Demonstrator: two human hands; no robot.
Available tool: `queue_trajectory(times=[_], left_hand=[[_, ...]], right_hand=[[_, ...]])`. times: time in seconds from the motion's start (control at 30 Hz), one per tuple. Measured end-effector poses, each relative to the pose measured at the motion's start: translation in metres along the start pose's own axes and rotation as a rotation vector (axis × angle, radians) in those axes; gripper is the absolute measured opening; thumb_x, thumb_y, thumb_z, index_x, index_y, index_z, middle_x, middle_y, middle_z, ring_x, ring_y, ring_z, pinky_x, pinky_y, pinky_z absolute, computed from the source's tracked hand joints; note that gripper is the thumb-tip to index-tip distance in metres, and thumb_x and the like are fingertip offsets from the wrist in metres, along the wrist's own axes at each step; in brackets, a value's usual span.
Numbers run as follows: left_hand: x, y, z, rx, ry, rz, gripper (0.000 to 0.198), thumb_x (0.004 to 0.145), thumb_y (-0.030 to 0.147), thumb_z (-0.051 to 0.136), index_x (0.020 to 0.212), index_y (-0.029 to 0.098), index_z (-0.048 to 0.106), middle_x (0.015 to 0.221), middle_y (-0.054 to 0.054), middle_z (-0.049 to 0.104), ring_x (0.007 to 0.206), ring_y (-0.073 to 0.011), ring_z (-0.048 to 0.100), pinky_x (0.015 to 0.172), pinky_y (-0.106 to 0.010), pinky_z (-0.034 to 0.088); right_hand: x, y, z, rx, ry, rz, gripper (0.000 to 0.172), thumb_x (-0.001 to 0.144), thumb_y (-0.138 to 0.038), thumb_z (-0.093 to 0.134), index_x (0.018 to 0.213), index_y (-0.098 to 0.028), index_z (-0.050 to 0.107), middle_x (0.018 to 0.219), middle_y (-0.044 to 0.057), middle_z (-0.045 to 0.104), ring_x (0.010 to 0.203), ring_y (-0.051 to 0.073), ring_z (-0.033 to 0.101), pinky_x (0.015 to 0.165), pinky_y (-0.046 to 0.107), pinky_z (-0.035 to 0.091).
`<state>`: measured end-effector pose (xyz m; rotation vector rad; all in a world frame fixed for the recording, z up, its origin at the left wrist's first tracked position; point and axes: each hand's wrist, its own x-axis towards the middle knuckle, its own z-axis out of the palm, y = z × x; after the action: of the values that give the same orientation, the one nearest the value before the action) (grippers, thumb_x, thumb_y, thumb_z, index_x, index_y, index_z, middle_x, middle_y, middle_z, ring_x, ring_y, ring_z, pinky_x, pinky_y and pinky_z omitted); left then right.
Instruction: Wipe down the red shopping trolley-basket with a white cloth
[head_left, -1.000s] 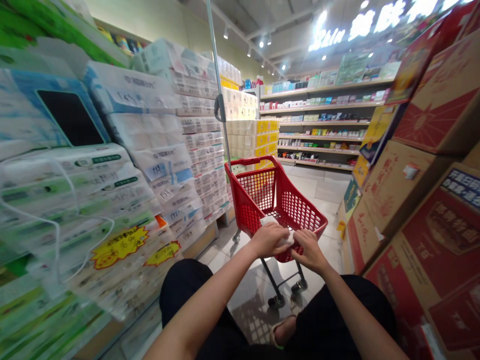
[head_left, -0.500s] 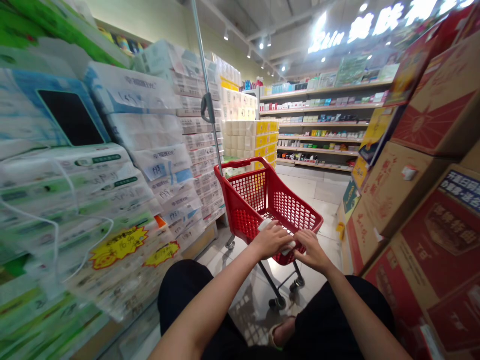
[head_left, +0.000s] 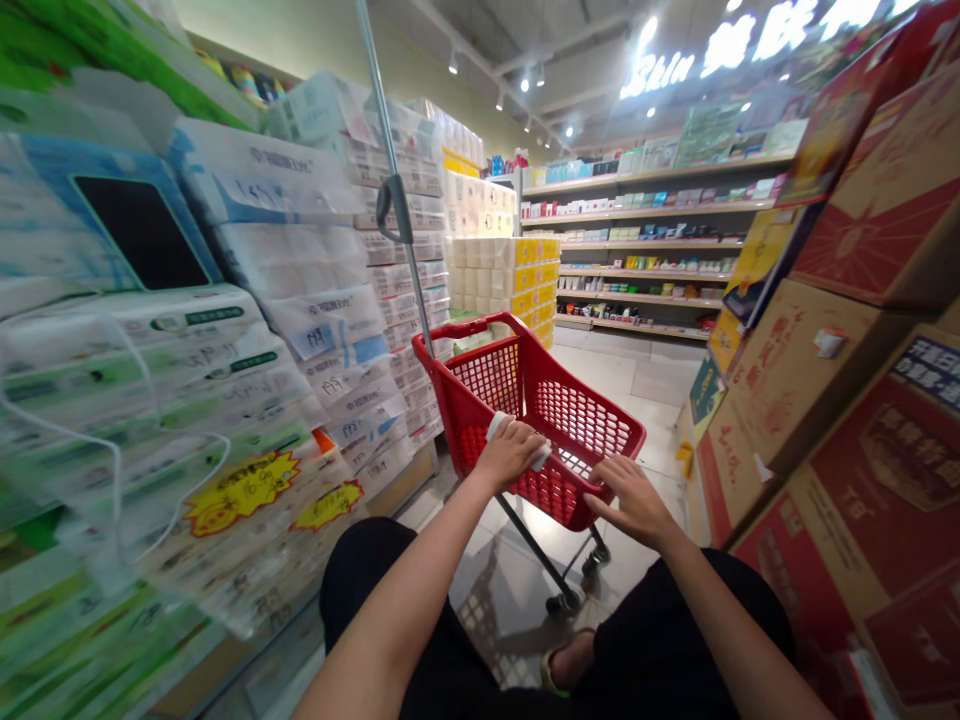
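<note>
In front of me stands a red plastic shopping cart (head_left: 564, 498) with a perforated basket and black legs on casters. My left hand (head_left: 511, 452) presses a white cloth or wipe (head_left: 495, 424) onto the near rim of the basket, fingers folded over it. White edges stick out on both sides of that hand. At the near right corner, my right hand (head_left: 631, 497) holds the rim, fingers over the top and thumb lower on the near side. A metal pole (head_left: 384, 110) with a grey handle (head_left: 395, 210) rises from the cart's far left end.
Wrapped tissue packs (head_left: 289, 250) are stacked at left, with a dark-screened device (head_left: 142, 232) and white cable (head_left: 112, 440) on them. Cardboard cartons (head_left: 817, 370) line the right. Stocked shelves (head_left: 645, 215) stand behind the tiled floor (head_left: 660, 385). My knees flank the cart.
My left hand has slid left along the rim with the white cloth, away from my right hand. My right hand stays at the corner. The cart and pole have turned slightly left.
</note>
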<state>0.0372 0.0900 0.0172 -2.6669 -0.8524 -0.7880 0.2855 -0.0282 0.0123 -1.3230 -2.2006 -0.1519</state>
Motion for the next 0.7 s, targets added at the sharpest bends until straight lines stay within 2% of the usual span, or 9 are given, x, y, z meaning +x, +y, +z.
queue_trajectory(times=[0.07, 0.17, 0.3, 0.43, 0.53, 0.63, 0.7], left_hand=[[-0.001, 0.007, 0.002, 0.000, 0.013, -0.026, 0.030, 0.098, 0.039, 0.038, 0.119, 0.028, 0.056, 0.116, -0.003, 0.056, 0.116, -0.0189, 0.044, 0.115, -0.045, 0.020], [-0.001, 0.024, 0.003, 0.010, 0.019, -0.065, 0.030, 0.099, 0.038, 0.036, 0.120, 0.025, 0.054, 0.117, -0.004, 0.055, 0.119, -0.0201, 0.042, 0.117, -0.047, 0.016], [0.000, 0.060, 0.007, -0.012, 0.017, -0.074, 0.034, 0.098, 0.044, 0.035, 0.120, 0.023, 0.052, 0.119, -0.005, 0.054, 0.123, -0.0226, 0.040, 0.118, -0.052, 0.012], [0.002, 0.087, 0.016, -0.037, 0.026, -0.022, 0.038, 0.097, 0.045, 0.038, 0.126, 0.022, 0.048, 0.127, -0.006, 0.052, 0.129, -0.0239, 0.037, 0.118, -0.053, 0.010], [0.006, 0.080, 0.018, -0.041, 0.012, 0.056, 0.032, 0.099, 0.039, 0.037, 0.125, 0.026, 0.050, 0.124, -0.004, 0.055, 0.130, -0.0210, 0.038, 0.119, -0.051, 0.011], [0.010, 0.052, 0.014, -0.038, -0.011, 0.100, 0.028, 0.099, 0.037, 0.038, 0.121, 0.029, 0.054, 0.119, -0.001, 0.058, 0.132, -0.0179, 0.039, 0.119, -0.048, 0.013], [0.009, 0.028, 0.009, -0.023, -0.009, 0.046, 0.028, 0.099, 0.035, 0.039, 0.122, 0.030, 0.054, 0.122, -0.001, 0.058, 0.135, -0.0177, 0.036, 0.119, -0.048, 0.014]], right_hand=[[0.004, -0.013, 0.008, -0.068, 0.062, 0.036, 0.014, 0.091, -0.037, 0.049, 0.091, -0.025, 0.054, 0.096, 0.005, 0.060, 0.096, 0.023, 0.050, 0.087, 0.038, 0.038], [0.008, -0.024, 0.022, -0.154, 0.116, 0.111, 0.017, 0.095, -0.033, 0.042, 0.084, -0.024, 0.051, 0.089, 0.006, 0.059, 0.087, 0.022, 0.050, 0.081, 0.037, 0.037], [0.009, -0.020, 0.031, -0.202, 0.092, 0.114, 0.014, 0.092, -0.033, 0.049, 0.082, -0.023, 0.048, 0.083, 0.005, 0.058, 0.081, 0.022, 0.050, 0.076, 0.036, 0.037], [0.004, -0.012, 0.031, -0.230, 0.150, 0.126, 0.009, 0.083, -0.027, 0.057, 0.084, -0.023, 0.048, 0.084, 0.006, 0.059, 0.085, 0.024, 0.050, 0.079, 0.037, 0.037], [0.001, -0.007, 0.030, -0.230, 0.171, 0.118, 0.013, 0.084, -0.032, 0.059, 0.086, -0.024, 0.050, 0.084, 0.006, 0.059, 0.087, 0.025, 0.050, 0.080, 0.037, 0.037], [0.000, -0.003, 0.029, -0.232, 0.163, 0.116, 0.022, 0.085, -0.043, 0.059, 0.082, -0.024, 0.048, 0.081, 0.005, 0.058, 0.083, 0.024, 0.050, 0.078, 0.037, 0.037], [0.000, 0.002, 0.028, -0.231, 0.173, 0.121, 0.027, 0.084, -0.048, 0.060, 0.079, -0.025, 0.046, 0.079, 0.005, 0.058, 0.081, 0.024, 0.050, 0.076, 0.036, 0.037]])
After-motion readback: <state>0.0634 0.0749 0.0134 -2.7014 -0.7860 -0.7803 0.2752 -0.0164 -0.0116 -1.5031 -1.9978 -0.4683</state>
